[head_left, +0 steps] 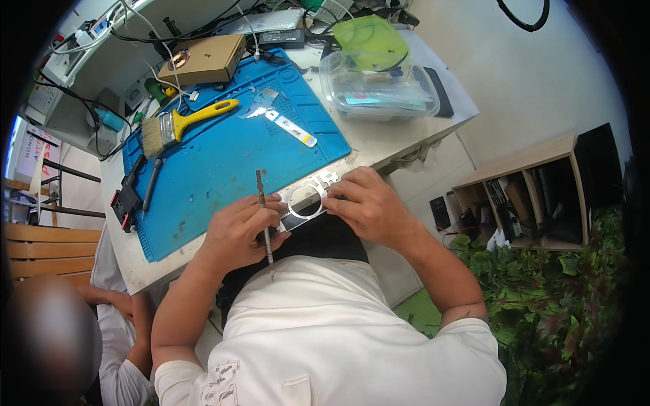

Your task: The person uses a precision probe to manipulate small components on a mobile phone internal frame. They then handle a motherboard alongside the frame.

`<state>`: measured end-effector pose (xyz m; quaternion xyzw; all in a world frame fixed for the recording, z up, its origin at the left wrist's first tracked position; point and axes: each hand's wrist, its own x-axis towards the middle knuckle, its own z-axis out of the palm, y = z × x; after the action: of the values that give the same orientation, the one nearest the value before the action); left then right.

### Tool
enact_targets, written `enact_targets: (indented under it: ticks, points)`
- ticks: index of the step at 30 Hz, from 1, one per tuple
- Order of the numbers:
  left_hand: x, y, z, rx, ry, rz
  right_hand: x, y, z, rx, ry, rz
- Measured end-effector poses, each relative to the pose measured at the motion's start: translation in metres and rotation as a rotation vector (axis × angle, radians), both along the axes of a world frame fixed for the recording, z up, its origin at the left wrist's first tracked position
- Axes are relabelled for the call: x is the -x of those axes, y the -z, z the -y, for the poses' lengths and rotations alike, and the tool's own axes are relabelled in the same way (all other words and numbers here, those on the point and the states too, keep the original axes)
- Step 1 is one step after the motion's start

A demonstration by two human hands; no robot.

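Note:
Close to my body, just off the desk's front edge, I hold a thin silver metal plate [328, 178] with a large round opening and a cut-out, notched end. My left hand [237, 227] grips the plate's left end. That same hand also keeps a slim metal pry tool [261, 186] pinched upright, its flat tip pointing away from me. Closed on the plate's right side are the fingers of my right hand [369, 206]. My fingers cover parts of both ends of the plate.
On the desk lies a blue work mat [230, 162] with a yellow-handled brush [183, 125], a dark pen-shaped tool [153, 183] and a white-yellow strip [291, 128]. Beyond are a cardboard box [210, 59] and a clear plastic tub [379, 88]. Another person [115, 331] sits at left.

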<state>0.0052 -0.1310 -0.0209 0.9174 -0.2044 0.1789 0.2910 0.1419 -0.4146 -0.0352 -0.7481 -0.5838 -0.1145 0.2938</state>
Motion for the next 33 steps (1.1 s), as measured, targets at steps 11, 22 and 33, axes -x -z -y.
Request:
enact_targets:
  ticks: [11, 22, 33]
  points:
    - [0.002, 0.0, -0.001, -0.01, 0.02, -0.004, -0.001, 0.002, 0.005, -0.033, 0.021, -0.047]
    - [0.003, 0.005, -0.005, 0.016, 0.026, -0.006, -0.007, -0.007, 0.026, -0.191, 0.094, -0.264]
    - [0.001, 0.003, -0.004, 0.023, 0.026, 0.0, 0.013, -0.011, 0.012, -0.046, 0.093, -0.079]
